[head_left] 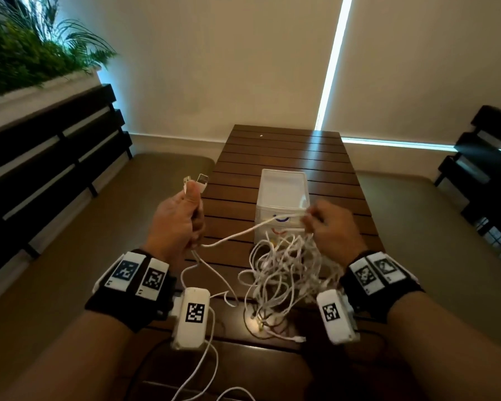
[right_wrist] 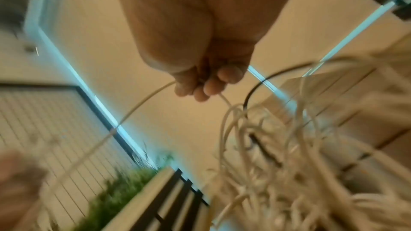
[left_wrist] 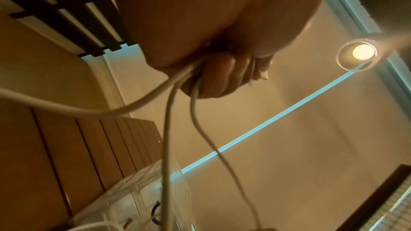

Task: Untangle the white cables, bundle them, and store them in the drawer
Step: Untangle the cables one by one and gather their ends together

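A tangle of white cables hangs and lies on the dark wooden table, in front of a small clear plastic drawer unit. My left hand is raised left of the unit and grips several cable ends, with two USB plugs sticking up above the thumb. My right hand pinches one white cable in front of the drawer unit. That strand runs taut across to my left hand. The tangle dangles below my right hand.
Dark slatted benches stand on both sides. A planter with green plants sits at the far left. Loose cable loops trail off the table's near edge. A blind with a bright gap is behind the table.
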The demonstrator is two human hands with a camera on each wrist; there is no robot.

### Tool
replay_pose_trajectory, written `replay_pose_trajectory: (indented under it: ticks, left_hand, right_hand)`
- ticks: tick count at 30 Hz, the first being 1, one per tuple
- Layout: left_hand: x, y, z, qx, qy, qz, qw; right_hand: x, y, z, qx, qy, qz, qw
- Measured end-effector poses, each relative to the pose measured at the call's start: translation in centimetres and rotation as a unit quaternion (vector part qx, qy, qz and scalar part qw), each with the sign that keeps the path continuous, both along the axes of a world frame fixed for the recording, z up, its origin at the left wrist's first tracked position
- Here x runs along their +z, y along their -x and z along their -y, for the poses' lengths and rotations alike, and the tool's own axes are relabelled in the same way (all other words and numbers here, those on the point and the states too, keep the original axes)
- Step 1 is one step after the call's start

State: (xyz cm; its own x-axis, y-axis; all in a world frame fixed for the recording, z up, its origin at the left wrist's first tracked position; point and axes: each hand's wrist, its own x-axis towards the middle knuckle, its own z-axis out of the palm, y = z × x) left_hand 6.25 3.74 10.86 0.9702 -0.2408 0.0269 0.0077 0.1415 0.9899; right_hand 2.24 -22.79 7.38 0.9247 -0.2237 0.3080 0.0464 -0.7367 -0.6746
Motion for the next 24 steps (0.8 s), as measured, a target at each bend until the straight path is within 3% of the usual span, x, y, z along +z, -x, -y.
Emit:
replay_pose_trajectory:
  ticks: [1, 3, 4, 5, 7, 8, 9, 10, 12, 14, 15, 16, 17, 19, 20, 22, 24]
  left_hand:
    - [-0.1, 0.0, -0.1, 0.004, 0.003, -0.005, 1.0]
    - [-0.3, -0.1, -0.1, 0.011, 0.02, -0.004, 1.0]
    - [-0.3, -0.2, 0.0, 0.013, 0.025, -0.001, 1.0]
    - [-0.2, -0.2, 0.2, 0.015, 0.024, -0.001, 1.0]
    - [-0.1, 0.0, 0.3, 0.024, 0.001, 0.0, 1.0]
    - [-0.1, -0.1, 0.3, 0.031, -0.018, 0.008, 0.999]
    - [-0.2, -0.2, 0.2, 0.04, -0.039, 0.02, 0.998]
    - [-0.3, -0.4, 0.1, 0.05, -0.064, 0.036, 0.996]
    - [-0.5, -0.6, -0.1, 0.069, -0.114, 0.054, 0.99]
    - [-0.8, -1.3, -0.4, 0.08, -0.14, 0.061, 0.985]
    - [-1.0, -1.7, -0.6, 0.081, -0.15, 0.063, 0.983]
    - [-1.1, -2.2, -0.8, 0.079, -0.158, 0.064, 0.982]
    - [-1.2, -2.6, -1.1, 0.076, -0.161, 0.062, 0.982]
    - [-1.2, -2.8, -1.5, 0.078, -0.156, 0.051, 0.983]
    - [-1.0, -2.7, -1.5, 0.084, -0.152, 0.049, 0.984]
    - [-0.5, -2.3, -1.3, 0.107, -0.161, 0.066, 0.979]
    - [-0.5, -1.9, -1.1, 0.118, -0.166, 0.081, 0.976]
  right_hand:
    - [0.6, 0.0, -0.2, -0.013, -0.071, 0.062, 0.995]
    - [0.5, 0.5, -1.0, 0.015, -0.119, 0.037, 0.992]
    - [-0.3, 0.8, -1.3, 0.047, -0.063, -0.05, 0.996]
    - [-1.6, 1.1, -1.5, 0.085, 0.046, -0.177, 0.979]
    - [-3.4, 1.9, -1.4, 0.164, 0.257, -0.374, 0.876]
    - [-3.3, 2.1, -1.1, 0.172, 0.288, -0.404, 0.851]
    - [-2.9, 2.0, -0.7, 0.165, 0.263, -0.387, 0.868]
    - [-2.1, 1.7, -0.3, 0.145, 0.208, -0.342, 0.905]
    - [0.3, 1.2, 0.5, 0.069, 0.12, -0.138, 0.981]
    - [2.3, 1.0, 0.1, 0.038, 0.03, 0.044, 0.998]
    - [2.5, 1.3, -0.5, 0.05, 0.007, 0.066, 0.997]
    - [2.1, 1.6, -0.8, 0.077, 0.026, 0.026, 0.996]
    - [1.3, 1.9, -1.1, 0.107, 0.08, -0.076, 0.988]
    - [-0.8, 2.4, -1.4, 0.171, 0.19, -0.322, 0.911]
    - [-1.1, 2.5, -1.2, 0.181, 0.2, -0.351, 0.897]
    - [-0.8, 2.0, -1.2, 0.156, 0.168, -0.246, 0.942]
    - [0.1, 1.7, -1.8, 0.079, 0.071, -0.033, 0.994]
